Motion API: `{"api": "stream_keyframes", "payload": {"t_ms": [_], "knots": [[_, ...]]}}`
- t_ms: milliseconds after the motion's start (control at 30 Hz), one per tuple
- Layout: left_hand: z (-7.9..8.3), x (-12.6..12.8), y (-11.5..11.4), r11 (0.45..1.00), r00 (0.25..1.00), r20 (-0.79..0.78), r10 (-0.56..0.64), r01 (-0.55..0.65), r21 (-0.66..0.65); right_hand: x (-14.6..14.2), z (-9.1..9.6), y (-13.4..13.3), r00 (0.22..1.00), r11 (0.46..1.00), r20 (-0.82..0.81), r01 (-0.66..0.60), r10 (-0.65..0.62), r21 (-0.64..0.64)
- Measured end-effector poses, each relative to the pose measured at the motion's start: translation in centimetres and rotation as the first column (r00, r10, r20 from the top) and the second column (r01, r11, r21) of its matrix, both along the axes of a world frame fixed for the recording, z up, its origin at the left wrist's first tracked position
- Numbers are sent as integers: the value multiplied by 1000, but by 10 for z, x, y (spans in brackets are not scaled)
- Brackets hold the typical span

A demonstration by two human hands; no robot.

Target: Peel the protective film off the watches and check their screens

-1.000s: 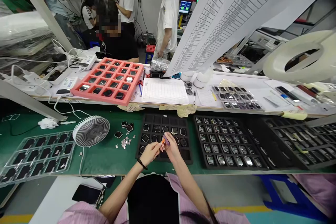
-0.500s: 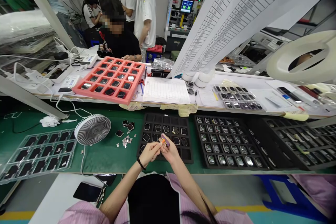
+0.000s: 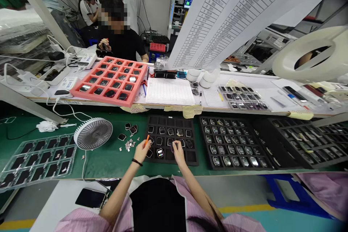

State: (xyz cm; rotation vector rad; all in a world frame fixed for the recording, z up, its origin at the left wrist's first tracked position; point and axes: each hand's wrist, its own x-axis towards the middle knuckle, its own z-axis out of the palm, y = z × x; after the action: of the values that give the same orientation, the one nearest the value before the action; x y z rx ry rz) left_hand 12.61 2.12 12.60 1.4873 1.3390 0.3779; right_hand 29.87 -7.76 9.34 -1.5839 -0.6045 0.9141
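My left hand [image 3: 141, 151] is closed around a thin orange stick [image 3: 147, 140], which points up over the left side of a black foam tray [image 3: 170, 119]. Over the tray's right half, my right hand [image 3: 178, 152] pinches a dark, purplish watch case [image 3: 172, 147], mostly covered by the fingers. Rows of square watch cases sit in the tray's pockets. One watch with a lit screen [image 3: 160, 153] lies between my hands in the front row. Loose watch cases [image 3: 133, 129] and small pale scraps [image 3: 129, 145] rest on the green mat left of the tray.
A small white fan [image 3: 94, 133] stands left, beside a clear plastic tray [image 3: 38, 159]. More black trays [image 3: 233, 166] with watches extend right. On the shelf ahead are a red tray [image 3: 103, 99], paper sheets [image 3: 171, 90] and white jars [image 3: 208, 79]. A co-worker [image 3: 119, 43] sits opposite.
My hands were together above the tray and have moved apart, left hand leftward with the orange stick, right hand slightly right and down with the watch case. A lit watch screen now shows between them.
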Motion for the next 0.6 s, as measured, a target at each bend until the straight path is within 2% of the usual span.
{"api": "stream_keyframes", "payload": {"t_ms": [133, 300, 433, 600], "knots": [[-25, -44, 27, 996, 965, -248, 83, -70, 61, 2, -28, -12, 974, 990, 222, -4, 35, -138], [-41, -68, 35, 985, 881, -441, 170, -154, 74, 2, -38, -28, 916, 979, 395, 12, 70, -203], [-39, -61, 31, 986, 876, -452, 169, -152, 75, 16, -39, -42, 893, 961, 450, 134, -10, -244], [-30, -28, 17, 999, 951, -305, 45, -34, 42, 23, -45, -42, 936, 952, 345, 169, -74, -253]]}}
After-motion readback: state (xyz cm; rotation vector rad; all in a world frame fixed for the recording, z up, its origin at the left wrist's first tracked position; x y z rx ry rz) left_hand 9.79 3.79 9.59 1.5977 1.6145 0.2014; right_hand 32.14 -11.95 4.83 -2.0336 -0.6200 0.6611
